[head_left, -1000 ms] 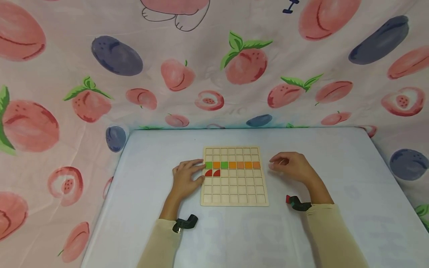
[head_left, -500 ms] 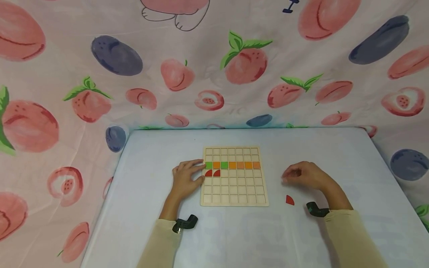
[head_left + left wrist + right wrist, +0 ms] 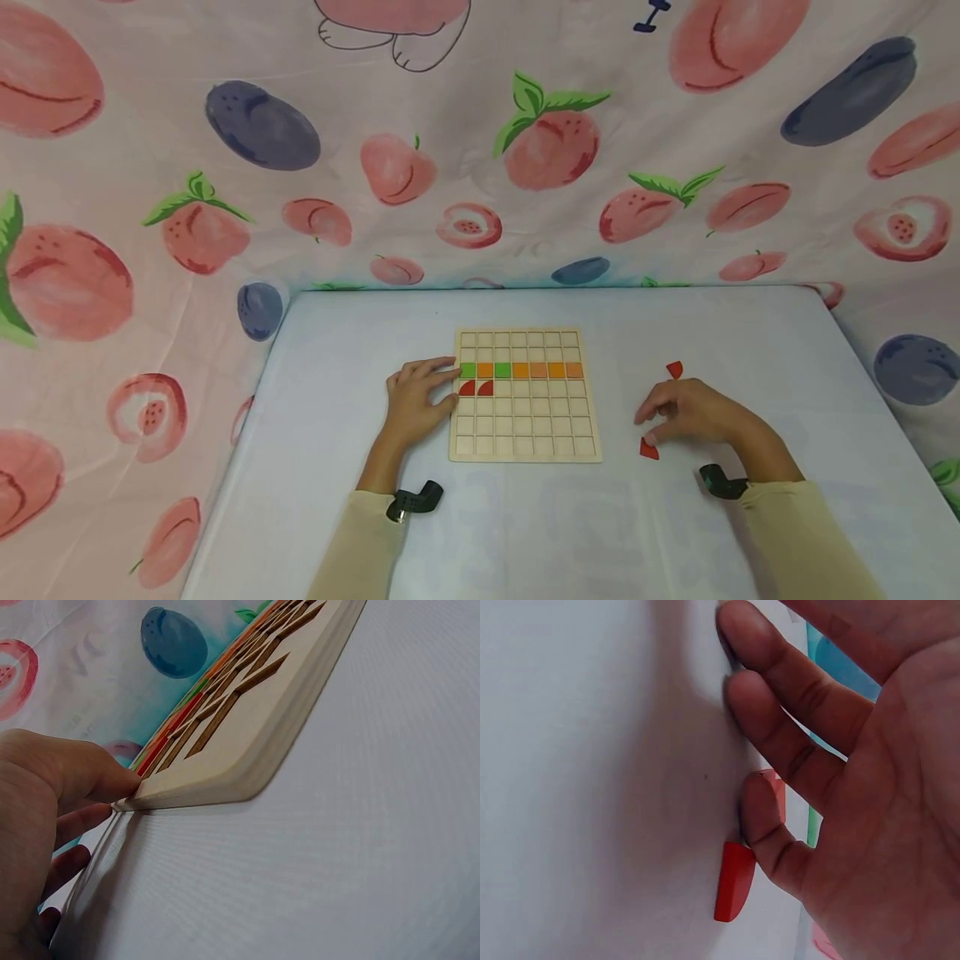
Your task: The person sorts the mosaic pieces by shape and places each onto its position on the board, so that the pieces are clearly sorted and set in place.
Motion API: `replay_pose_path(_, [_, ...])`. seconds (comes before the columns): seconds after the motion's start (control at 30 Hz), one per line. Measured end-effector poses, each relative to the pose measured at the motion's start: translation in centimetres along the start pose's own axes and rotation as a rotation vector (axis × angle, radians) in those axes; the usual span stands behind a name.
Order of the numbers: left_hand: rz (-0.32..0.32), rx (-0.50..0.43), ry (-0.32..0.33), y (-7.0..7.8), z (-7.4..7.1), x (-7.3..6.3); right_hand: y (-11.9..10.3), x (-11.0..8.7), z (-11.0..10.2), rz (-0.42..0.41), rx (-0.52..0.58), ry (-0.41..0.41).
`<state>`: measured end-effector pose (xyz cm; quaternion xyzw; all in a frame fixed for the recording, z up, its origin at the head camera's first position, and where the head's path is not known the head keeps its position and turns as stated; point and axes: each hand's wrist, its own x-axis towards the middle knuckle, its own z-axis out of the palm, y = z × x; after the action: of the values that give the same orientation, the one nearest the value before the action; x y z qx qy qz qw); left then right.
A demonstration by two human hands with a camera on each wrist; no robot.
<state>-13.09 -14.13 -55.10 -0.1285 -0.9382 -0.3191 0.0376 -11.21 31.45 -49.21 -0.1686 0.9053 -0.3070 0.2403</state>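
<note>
A square wooden grid board [image 3: 525, 425] lies flat on the table. My left hand [image 3: 411, 404] rests at its left edge, with the thumb [image 3: 112, 776] on the board's rim in the left wrist view. To the board's right, my right hand [image 3: 693, 410] is low over the table, fingers bent loosely. Its thumb tip partly covers a red quarter-circle piece [image 3: 649, 453] and looks to touch it. Another red piece [image 3: 675, 367] lies just beyond that hand, partly hidden. In the right wrist view a red piece [image 3: 735, 881] lies near the fingertips, which hold nothing there.
One row of the board carries green and orange square tiles [image 3: 521, 370]. Two red quarter-circle pieces [image 3: 485, 388] sit in the row below, at its left end. A white cloth covers the table [image 3: 555, 533], and a fruit-print curtain [image 3: 465, 108] hangs behind.
My right hand has drawn away from the board, to the right and nearer me, its thumb reaching the near red piece. The farther red piece has come into sight. My left hand has stayed put.
</note>
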Motion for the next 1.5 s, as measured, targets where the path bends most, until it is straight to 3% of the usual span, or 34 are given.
replay_pose_path(0.33, [0.001,0.001,0.002,-0.08,0.14,0.02,0.65,0.21,0.47,-0.086,-0.009,-0.009])
replay_pose_path(0.63, [0.011,0.007,0.003,-0.07,0.11,0.01,0.63,0.45,0.24,-0.096,0.022,0.015])
replay_pose_path(0.93, [0.008,-0.002,0.005,-0.05,0.12,-0.11,0.68,0.56,0.36,0.004,0.030,-0.003])
replay_pose_path(1.5, [0.016,-0.018,0.015,-0.02,-0.07,-0.03,0.39,0.82,0.00,0.051,0.031,0.037])
